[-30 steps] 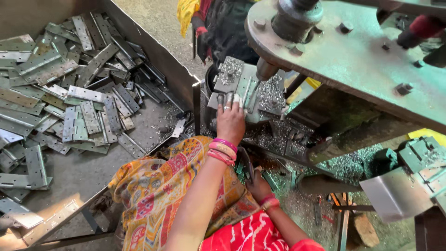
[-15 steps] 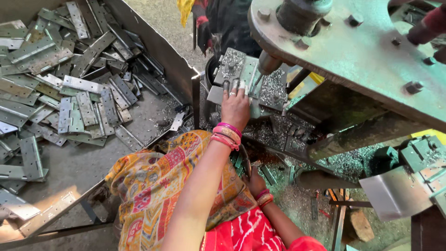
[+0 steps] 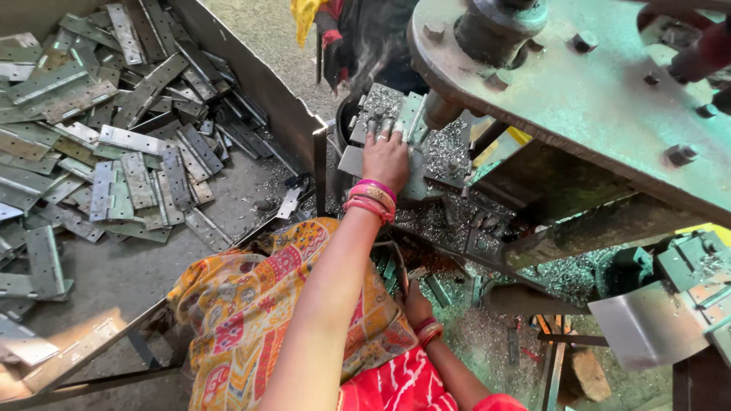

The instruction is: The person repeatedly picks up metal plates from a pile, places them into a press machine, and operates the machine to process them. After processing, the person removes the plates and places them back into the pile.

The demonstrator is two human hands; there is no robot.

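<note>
1. Far left is the big sheet-metal bin [image 3: 255,84], open at the top, with one grey wall running diagonally towards me. In it lies a loose heap of flat hinge plates [image 3: 114,144], grey and dull, with rows of small holes. They lie criss-cross over each other, thick at the back and left. Nearer the front the bin floor shows between them, and one small plate [image 3: 289,202] lies alone close to the bin's corner.
2. Across my lap, just right of the bin's front edge, lies my orange patterned cloth [image 3: 244,320].
3. My left hand [image 3: 386,158] reaches out over the cloth, pink bangles at the wrist. It lies flat, palm down and fingers spread, on a grey metal plate [image 3: 352,161] on the bed of the press. It is pressing on the plate, not closed around it. The plate sits just right of the bin's corner, under the front of the press head.
4. My right hand [image 3: 417,303] is low, near my knee and below the press bed, also in bangles. I cannot tell whether it is clenched or slack, because it is half hidden.
5. Metal shavings [image 3: 449,221] are scattered thickly over the bed around the plate and on the ground below.
6. The green press frame [image 3: 594,114] fills the right, bolted and worn.
7. At the top another person's dark sleeve [image 3: 335,46] shows, well apart from my hands.
</note>
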